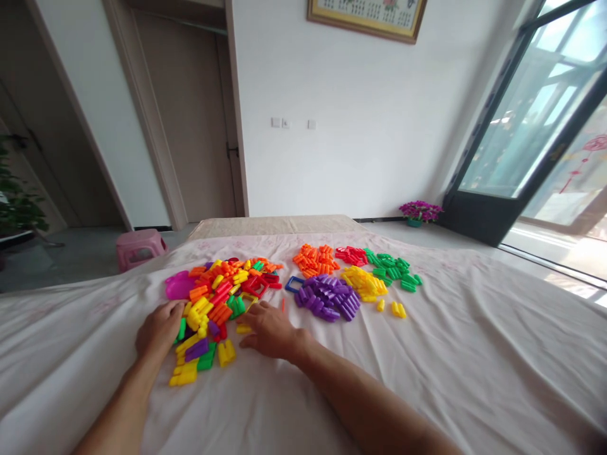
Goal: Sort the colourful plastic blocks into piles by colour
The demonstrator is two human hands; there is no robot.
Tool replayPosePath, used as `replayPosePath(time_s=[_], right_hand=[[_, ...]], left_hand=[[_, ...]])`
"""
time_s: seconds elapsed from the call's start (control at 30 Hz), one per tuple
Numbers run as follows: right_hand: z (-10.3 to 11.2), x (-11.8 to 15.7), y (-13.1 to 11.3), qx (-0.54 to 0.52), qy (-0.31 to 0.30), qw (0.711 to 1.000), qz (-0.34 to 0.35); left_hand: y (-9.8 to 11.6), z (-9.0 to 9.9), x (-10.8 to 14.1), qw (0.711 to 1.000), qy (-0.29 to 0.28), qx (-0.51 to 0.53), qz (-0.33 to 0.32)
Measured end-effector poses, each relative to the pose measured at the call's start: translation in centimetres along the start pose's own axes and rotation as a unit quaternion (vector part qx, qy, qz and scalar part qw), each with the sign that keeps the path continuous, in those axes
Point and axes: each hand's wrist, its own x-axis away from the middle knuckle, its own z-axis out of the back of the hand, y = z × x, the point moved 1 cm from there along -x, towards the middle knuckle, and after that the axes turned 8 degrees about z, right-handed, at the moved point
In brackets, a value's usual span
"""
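Note:
A mixed pile of plastic pieces (220,294) in several colours lies on the sheet, between and beyond my hands. My left hand (160,327) rests at the pile's left edge by a green piece (181,330); its fingertips are partly hidden. My right hand (269,330) is at the pile's right side with fingers apart, near green pieces (236,307) and a yellow piece (243,328). To the right lie single-colour heaps: purple (328,297), orange (315,260), yellow (364,283), red (351,255) and green (391,268).
A magenta dish (178,285) touches the pile's left back. A blue frame (294,284) lies beside the purple heap. Loose yellow pieces (398,309) are at the right. Beyond the sheet-covered surface (455,354) stand a pink stool (141,248) and a potted flower (420,212).

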Motion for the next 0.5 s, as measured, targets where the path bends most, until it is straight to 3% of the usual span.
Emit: replayPosePath(time_s=[0.13, 0.27, 0.4, 0.5], right_hand=[[0.5, -0.2, -0.1, 0.006, 0.006, 1.000, -0.021], [4.8, 0.7, 3.1, 0.018, 0.080, 0.989, -0.122], [9.6, 3.5, 8.1, 0.093, 0.174, 0.945, -0.259], [12.3, 7.0, 11.6, 0.148, 0.188, 0.897, -0.371]], left_hand=[[0.6, 0.2, 0.3, 0.999, 0.000, 0.040, -0.004], [1.2, 0.0, 0.7, 0.997, 0.006, 0.060, -0.045], [2.0, -0.9, 1.1, 0.992, 0.013, 0.095, -0.086], [3.2, -2.1, 1.7, 0.984, 0.018, 0.149, -0.096]])
